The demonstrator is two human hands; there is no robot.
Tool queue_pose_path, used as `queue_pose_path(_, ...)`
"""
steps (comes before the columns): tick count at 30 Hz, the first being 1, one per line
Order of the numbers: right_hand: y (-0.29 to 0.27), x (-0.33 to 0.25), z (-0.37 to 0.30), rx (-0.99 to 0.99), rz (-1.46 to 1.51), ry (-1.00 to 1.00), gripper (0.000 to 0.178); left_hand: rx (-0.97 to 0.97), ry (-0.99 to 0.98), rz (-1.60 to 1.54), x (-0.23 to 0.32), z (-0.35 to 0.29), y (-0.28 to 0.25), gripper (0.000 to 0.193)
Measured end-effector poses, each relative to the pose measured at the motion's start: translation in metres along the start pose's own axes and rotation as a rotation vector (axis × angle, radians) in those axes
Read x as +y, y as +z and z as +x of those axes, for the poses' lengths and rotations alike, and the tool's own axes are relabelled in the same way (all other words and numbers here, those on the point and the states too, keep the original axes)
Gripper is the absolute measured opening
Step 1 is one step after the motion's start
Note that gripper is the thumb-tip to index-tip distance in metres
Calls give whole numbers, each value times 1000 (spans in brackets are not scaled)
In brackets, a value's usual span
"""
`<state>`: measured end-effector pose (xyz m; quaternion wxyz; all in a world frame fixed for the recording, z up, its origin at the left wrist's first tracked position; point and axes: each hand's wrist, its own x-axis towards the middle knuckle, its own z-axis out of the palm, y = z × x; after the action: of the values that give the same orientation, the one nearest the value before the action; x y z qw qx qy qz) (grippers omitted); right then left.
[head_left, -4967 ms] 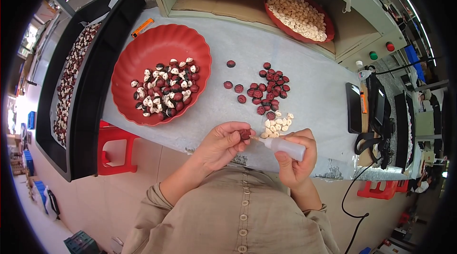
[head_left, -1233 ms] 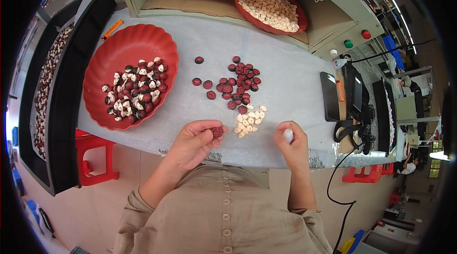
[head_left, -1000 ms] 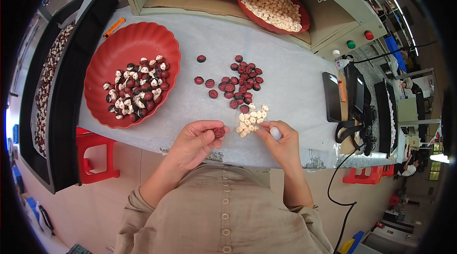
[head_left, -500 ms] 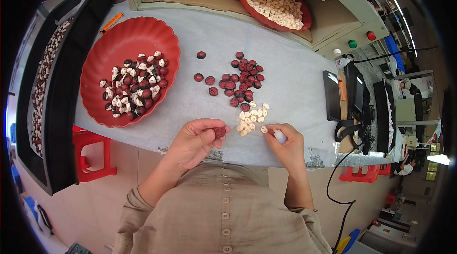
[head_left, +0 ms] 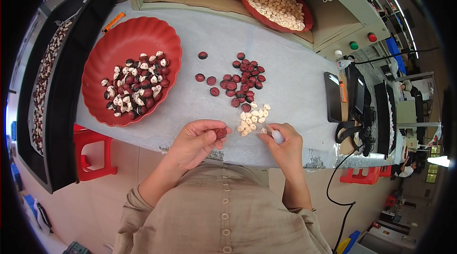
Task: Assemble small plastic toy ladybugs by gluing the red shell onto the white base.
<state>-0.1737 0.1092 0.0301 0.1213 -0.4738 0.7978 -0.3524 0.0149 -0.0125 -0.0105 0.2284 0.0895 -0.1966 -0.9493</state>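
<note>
Between the thumb and fingers of my left hand (head_left: 196, 141) is a small dark red round piece (head_left: 220, 132). My right hand (head_left: 287, 145) is closed around a small translucent white bottle with a thin nozzle (head_left: 278, 136). At the right thumb and fingertip a small cream piece (head_left: 263, 131) shows; whether it is pinched or only touched is hard to make out. Just beyond the hands lies a pile of cream pieces (head_left: 248, 122) with dark spots. Farther off is a loose cluster of dark red round pieces (head_left: 244, 81) with black edges.
To the left, a red scalloped bowl (head_left: 143, 28) contains joined red and cream pieces. A black bin (head_left: 88, 59) stands beyond it. An orange box (head_left: 113, 22) lies behind the bowl. A red dish (head_left: 308, 16) of cream pieces sits in the cabinet. Dark devices (head_left: 332, 94) lie right.
My right hand has shifted slightly and turned, so less of the cream piece at its fingertips shows. My left hand stays nearly in place with the red piece.
</note>
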Motion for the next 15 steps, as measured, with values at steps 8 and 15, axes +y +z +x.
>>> queue_pose_path(8, -12, -2, 14, -229, -54, -167, 10, -11, 7, 1, 0, 1, 0, 24)
queue_pose_path(15, -11, 12, 7, -77, -4, 61, 14, -9, 10, 12, 0, 1, 0, 23)
